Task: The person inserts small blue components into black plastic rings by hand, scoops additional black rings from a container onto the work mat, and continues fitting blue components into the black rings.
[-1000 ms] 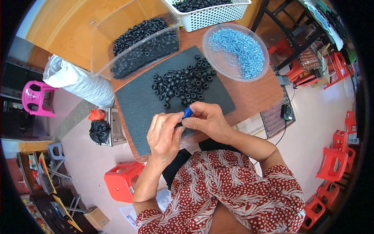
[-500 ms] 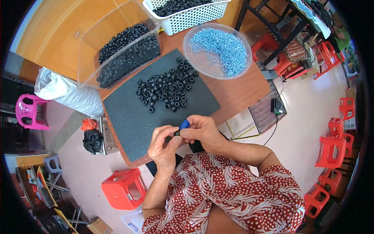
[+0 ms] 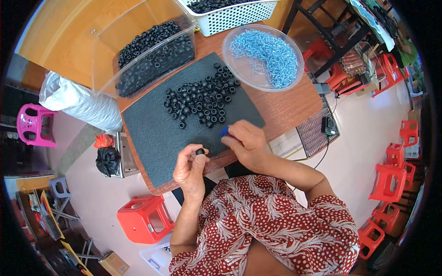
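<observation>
A small black ring-shaped piece [image 3: 200,151] is pinched between the thumb and fingers of my left hand [image 3: 189,170], above the near edge of the dark grey mat [image 3: 152,145]. My right hand [image 3: 249,143] is apart from it, over the mat's right near corner, with curled fingers. Something blue [image 3: 224,132] covers the tip of one right finger, like a finger cover; whether anything small sits behind it is hidden. Beyond both hands, a loose pile of similar black pieces [image 3: 201,103] lies on the mat.
Behind the mat stand a clear plastic bin [image 3: 102,78] of black pieces and a white perforated basket [image 3: 232,22] with more. A round clear tray [image 3: 246,83] holds tiny light-blue pieces on the wooden table [image 3: 294,103]. A red stool [image 3: 138,221] stands near left.
My hands, together on the black piece before, have separated. The right has moved forward and right toward the pile, while the left keeps the piece.
</observation>
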`<state>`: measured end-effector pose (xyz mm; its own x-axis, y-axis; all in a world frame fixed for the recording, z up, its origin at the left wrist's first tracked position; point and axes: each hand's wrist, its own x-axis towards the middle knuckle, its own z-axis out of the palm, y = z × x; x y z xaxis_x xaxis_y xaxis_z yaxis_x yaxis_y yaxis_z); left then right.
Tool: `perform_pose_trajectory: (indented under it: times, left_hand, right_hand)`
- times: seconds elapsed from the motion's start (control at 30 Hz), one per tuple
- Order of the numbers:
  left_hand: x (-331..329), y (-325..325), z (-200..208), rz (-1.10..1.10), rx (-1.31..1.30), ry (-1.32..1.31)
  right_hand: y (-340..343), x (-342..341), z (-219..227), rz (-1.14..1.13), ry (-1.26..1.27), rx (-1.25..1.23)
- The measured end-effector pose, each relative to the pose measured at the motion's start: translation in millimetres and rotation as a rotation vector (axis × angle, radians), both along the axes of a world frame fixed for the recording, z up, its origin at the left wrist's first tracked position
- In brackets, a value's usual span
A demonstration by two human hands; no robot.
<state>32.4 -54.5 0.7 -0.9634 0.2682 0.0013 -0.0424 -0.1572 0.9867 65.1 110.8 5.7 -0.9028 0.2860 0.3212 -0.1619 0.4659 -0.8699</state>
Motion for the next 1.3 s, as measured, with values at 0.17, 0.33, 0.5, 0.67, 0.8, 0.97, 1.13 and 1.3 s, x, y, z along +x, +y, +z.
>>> perform_pose_trajectory:
  times: [0.17,0.33,0.5,0.67,0.8,0.97,1.13,1.3]
  left_hand:
    - [-11,3,-10,0.034,0.040,0.004]
    - [-19,1,-17,0.032,0.136,-0.032]
    - [-27,8,-19,0.012,0.139,-0.037]
    - [-31,11,-19,0.023,0.120,-0.040]
    - [-33,8,-22,0.030,0.098,-0.032]
    - [-33,10,-23,0.014,0.112,-0.019]
    - [-33,10,-23,0.014,0.116,-0.025]
    - [-32,10,-22,0.014,0.098,-0.041]
  right_hand:
    - [5,-29,-6,-0.073,0.277,0.628]
    - [-3,-44,-16,-0.010,0.213,0.793]
    - [-12,-51,-15,0.026,0.166,0.774]
    - [10,-46,-7,-0.018,0.276,0.606]
    - [74,-36,5,-0.232,0.162,0.725]
    - [145,-42,4,-0.257,0.084,0.818]
    - [156,-69,3,-0.179,-0.023,0.958]
    - [160,-87,-9,-0.120,-0.106,1.068]
